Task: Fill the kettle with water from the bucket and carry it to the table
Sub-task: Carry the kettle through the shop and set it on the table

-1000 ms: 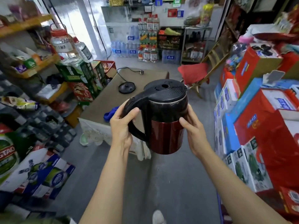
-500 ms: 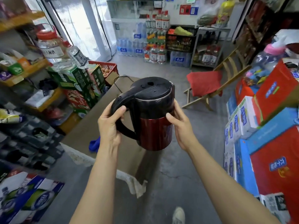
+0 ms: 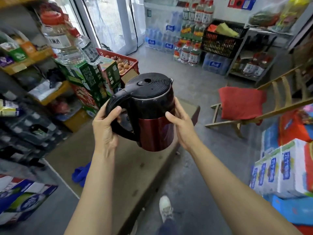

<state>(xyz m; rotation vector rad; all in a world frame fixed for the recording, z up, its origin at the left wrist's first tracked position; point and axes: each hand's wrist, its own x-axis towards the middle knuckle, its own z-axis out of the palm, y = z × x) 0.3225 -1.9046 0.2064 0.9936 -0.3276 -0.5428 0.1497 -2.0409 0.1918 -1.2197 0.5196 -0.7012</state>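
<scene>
Left hand (image 3: 105,131) grips the kettle (image 3: 149,112) handle, right hand (image 3: 182,122) braces its side; tilting toward twelve o'clock over the counter (image 3: 135,167) risks spilling.

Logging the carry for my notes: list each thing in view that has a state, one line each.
kettle: lid shut, held in the air above the table, roughly upright.
left hand: closed around the kettle's handle.
right hand: pressed against the kettle's side.
table: bare brown top, under the kettle.
blue cloth: crumpled at the table's left edge.
red cushion: lying on the wooden folding chair.
egg crate: holds eggs.
</scene>
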